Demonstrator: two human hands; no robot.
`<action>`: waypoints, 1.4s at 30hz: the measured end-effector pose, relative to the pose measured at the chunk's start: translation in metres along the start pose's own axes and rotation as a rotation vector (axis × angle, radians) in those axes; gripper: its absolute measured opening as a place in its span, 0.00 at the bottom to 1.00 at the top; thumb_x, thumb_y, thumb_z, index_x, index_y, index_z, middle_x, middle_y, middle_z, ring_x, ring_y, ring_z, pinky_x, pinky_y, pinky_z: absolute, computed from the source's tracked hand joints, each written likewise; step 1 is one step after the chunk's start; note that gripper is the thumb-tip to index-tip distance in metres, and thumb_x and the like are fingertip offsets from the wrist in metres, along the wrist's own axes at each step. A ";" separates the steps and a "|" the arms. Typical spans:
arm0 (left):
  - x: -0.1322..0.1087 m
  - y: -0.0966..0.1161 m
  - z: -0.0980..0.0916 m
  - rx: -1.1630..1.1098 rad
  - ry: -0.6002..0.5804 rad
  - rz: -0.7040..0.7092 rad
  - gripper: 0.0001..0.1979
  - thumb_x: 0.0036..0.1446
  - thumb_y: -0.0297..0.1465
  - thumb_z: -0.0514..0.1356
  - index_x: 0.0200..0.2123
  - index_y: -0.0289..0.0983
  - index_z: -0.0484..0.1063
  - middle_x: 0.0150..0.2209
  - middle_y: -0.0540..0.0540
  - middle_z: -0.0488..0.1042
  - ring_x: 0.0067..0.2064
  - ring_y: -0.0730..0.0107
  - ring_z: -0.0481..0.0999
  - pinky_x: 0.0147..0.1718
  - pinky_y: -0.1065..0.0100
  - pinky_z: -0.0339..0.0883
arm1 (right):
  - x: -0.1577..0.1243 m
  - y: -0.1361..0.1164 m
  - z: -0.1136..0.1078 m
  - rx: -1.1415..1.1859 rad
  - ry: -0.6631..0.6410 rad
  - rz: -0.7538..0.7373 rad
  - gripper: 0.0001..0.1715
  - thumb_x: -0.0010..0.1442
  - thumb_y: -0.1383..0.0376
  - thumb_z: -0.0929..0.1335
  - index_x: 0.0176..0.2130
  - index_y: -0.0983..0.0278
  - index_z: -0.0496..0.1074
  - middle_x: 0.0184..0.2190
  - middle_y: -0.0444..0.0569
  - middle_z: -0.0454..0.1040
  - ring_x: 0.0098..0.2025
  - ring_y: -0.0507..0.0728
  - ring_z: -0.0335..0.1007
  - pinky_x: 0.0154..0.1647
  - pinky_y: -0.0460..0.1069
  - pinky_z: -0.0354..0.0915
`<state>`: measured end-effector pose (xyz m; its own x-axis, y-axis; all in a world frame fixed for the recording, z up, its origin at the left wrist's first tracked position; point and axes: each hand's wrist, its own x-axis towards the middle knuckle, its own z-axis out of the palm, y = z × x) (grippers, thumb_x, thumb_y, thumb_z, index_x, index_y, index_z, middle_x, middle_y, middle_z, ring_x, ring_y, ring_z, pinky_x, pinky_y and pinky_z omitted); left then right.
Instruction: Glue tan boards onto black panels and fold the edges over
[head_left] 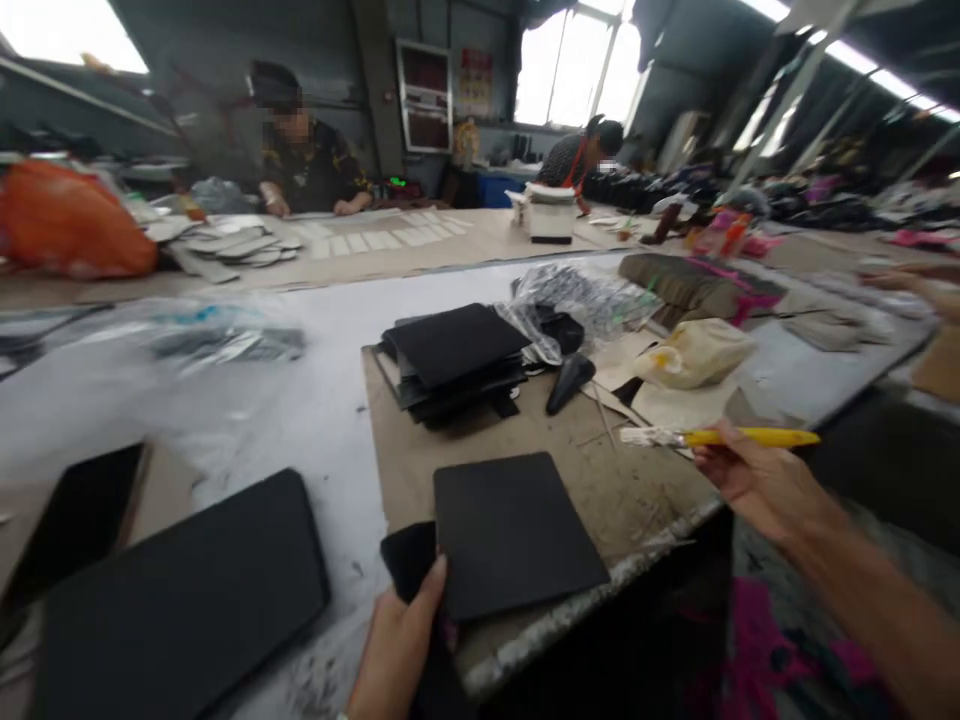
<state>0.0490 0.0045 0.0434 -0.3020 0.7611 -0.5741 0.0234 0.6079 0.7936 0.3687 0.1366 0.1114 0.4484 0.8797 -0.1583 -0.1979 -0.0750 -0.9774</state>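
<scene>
My right hand is closed around the yellow handle of a paintbrush; its pale, caked bristles point left above the brown board. At the near edge, my left hand pinches a black strip of material between thumb and fingers. The strip's lower part hangs past the table edge. Touching the strip on its right is a flat black square panel, lying on the board. Behind it sits an uneven stack of black panels.
A large black panel and a phone-like dark slab lie at left. Behind the board are crumpled clear plastic, a cream bag and a dark bundle. Two people work at the far table.
</scene>
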 end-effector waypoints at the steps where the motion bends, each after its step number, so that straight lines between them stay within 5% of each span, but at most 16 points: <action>1: -0.002 -0.001 -0.002 -0.102 -0.020 0.023 0.27 0.45 0.54 0.55 0.23 0.33 0.70 0.15 0.49 0.65 0.18 0.68 0.67 0.19 0.67 0.63 | -0.020 0.004 0.011 -0.006 -0.043 0.051 0.05 0.47 0.67 0.70 0.26 0.66 0.71 0.21 0.44 0.72 0.19 0.47 0.67 0.21 0.39 0.68; 4: -0.014 -0.008 -0.011 -0.120 -0.057 0.111 0.27 0.46 0.51 0.55 0.34 0.31 0.72 0.17 0.51 0.65 0.19 0.69 0.66 0.19 0.68 0.63 | -0.074 0.018 0.041 -0.069 -0.169 0.124 0.14 0.40 0.62 0.74 0.27 0.67 0.72 0.21 0.43 0.72 0.19 0.47 0.68 0.21 0.39 0.69; 7: -0.031 -0.020 -0.024 0.133 0.005 0.347 0.19 0.54 0.40 0.52 0.39 0.33 0.73 0.22 0.47 0.71 0.25 0.65 0.71 0.26 0.65 0.68 | -0.112 0.039 0.063 -0.179 -0.313 0.077 0.19 0.40 0.57 0.75 0.30 0.66 0.71 0.23 0.43 0.72 0.21 0.48 0.69 0.23 0.41 0.70; 11: -0.041 -0.033 -0.035 0.508 -0.026 0.893 0.20 0.50 0.20 0.46 0.43 0.32 0.71 0.31 0.41 0.74 0.33 0.63 0.73 0.32 0.63 0.71 | -0.133 0.063 0.086 -0.365 -0.438 -0.056 0.19 0.48 0.54 0.71 0.32 0.66 0.69 0.24 0.45 0.72 0.23 0.51 0.70 0.26 0.45 0.71; 15: -0.035 -0.035 -0.035 0.748 -0.038 1.144 0.23 0.47 0.15 0.45 0.45 0.29 0.68 0.39 0.36 0.72 0.42 0.59 0.71 0.39 0.57 0.71 | -0.139 0.075 0.108 -0.437 -0.463 -0.143 0.18 0.49 0.53 0.69 0.32 0.65 0.68 0.23 0.44 0.72 0.23 0.52 0.71 0.26 0.46 0.71; 18: -0.028 -0.036 -0.034 0.775 -0.063 1.176 0.24 0.47 0.15 0.46 0.47 0.29 0.68 0.46 0.35 0.70 0.51 0.57 0.65 0.46 0.54 0.68 | -0.140 0.079 0.121 -0.454 -0.472 -0.196 0.17 0.51 0.53 0.68 0.32 0.64 0.68 0.23 0.44 0.71 0.23 0.52 0.71 0.27 0.46 0.70; 30: -0.021 -0.042 -0.040 0.653 -0.115 1.136 0.24 0.48 0.14 0.48 0.48 0.31 0.67 0.47 0.38 0.70 0.50 0.60 0.65 0.47 0.56 0.67 | -0.135 0.080 0.141 -0.542 -0.482 -0.268 0.17 0.51 0.53 0.67 0.32 0.64 0.67 0.22 0.43 0.71 0.22 0.51 0.70 0.26 0.46 0.69; 42: -0.020 -0.045 -0.039 0.699 -0.086 1.206 0.19 0.53 0.17 0.49 0.49 0.29 0.65 0.46 0.37 0.70 0.50 0.59 0.65 0.47 0.56 0.66 | -0.182 0.073 0.091 -0.614 -0.446 -0.142 0.15 0.52 0.54 0.67 0.30 0.64 0.67 0.17 0.42 0.71 0.19 0.51 0.69 0.22 0.44 0.67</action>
<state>0.0169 -0.0470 0.0271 0.3027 0.8856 0.3522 0.6968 -0.4578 0.5522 0.1935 0.0135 0.0815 0.0136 0.9966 -0.0810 0.4133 -0.0794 -0.9071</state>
